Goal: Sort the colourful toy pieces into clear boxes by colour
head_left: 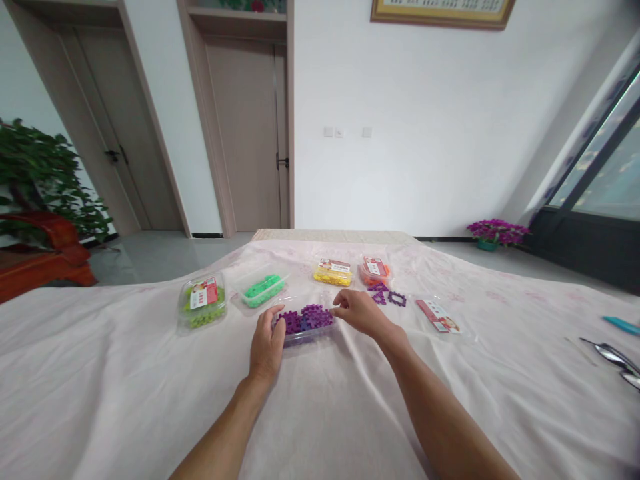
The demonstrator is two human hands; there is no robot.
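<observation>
The person's left hand [267, 341] is cupping the left end of a clear rectangular plastic box [310, 338], its thumb on the near side and its fingers bending round toward the far side, partly closed and steadying it. The box is sitting on the cloth between the two hands, and it is holding a heap of purple notched plastic pieces [313, 316]. The right hand [356, 311] is hovering at the box's other end, fingers curling inward and thumb close to them; from where I am standing, I cannot tell whether it is pinching a piece.

Just beyond the right hand, purple open-framed triangular pieces [379, 294] and a purple hollow-framed piece [397, 299] are lying loose. Behind these, a clear box of orange pieces [374, 270] is crowding that side, while a clear box of yellow pieces [333, 272] is standing beyond the gap between the hands. To the right hand's right, a clear plastic lid with a red-and-white label [439, 316] is lying flat. Farther right, well apart, a blue object [621, 325] is resting near the cloth's edge.

Beyond the left hand, a clear tray of bright green pieces [263, 290] is sitting near; left of that, a labelled clear box of lime-green pieces [203, 302] is standing. A pale pink-patterned tablecloth [165, 393] is spreading beneath everything, wrinkling around both forearms.
</observation>
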